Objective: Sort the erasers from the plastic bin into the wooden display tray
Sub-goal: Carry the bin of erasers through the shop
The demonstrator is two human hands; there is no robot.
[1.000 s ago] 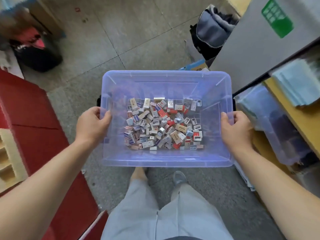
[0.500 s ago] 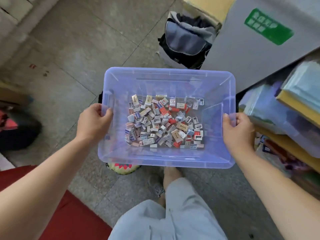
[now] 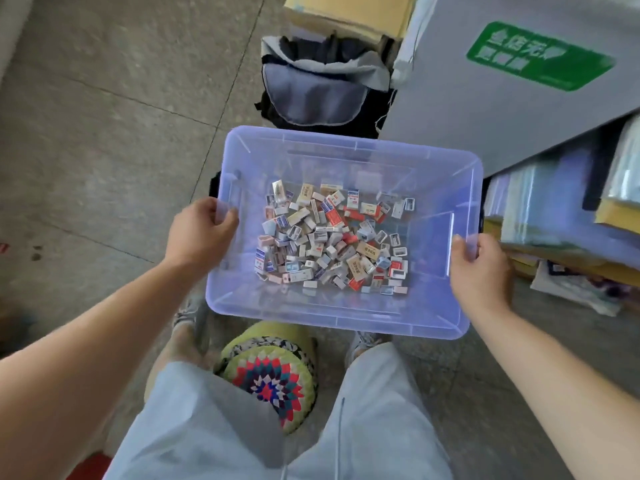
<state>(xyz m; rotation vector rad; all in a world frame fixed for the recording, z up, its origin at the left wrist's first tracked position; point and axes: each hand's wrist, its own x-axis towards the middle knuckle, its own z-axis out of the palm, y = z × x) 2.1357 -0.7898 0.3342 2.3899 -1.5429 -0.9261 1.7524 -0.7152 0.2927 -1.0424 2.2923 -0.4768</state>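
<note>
I hold a translucent blue plastic bin point(image 3: 346, 317) in the air over the floor, in front of my legs. Its bottom is covered by a heap of several small erasers point(image 3: 332, 242) in white, red, blue and tan wrappers. My left hand point(image 3: 201, 230) grips the bin's left rim, thumb over the edge. My right hand point(image 3: 479, 271) grips the right rim the same way. The wooden display tray is out of view.
A round stool with a colourful crocheted cushion point(image 3: 273, 375) stands between my legs. A grey and black backpack point(image 3: 322, 84) lies on the floor beyond the bin. A grey cabinet with a green label point(image 3: 519, 74) and shelves of packaged stock point(image 3: 561, 209) are on the right.
I have turned to the right with the bin in both hands. The red surface and tray at the left left the view; the stool came in under the bin.
</note>
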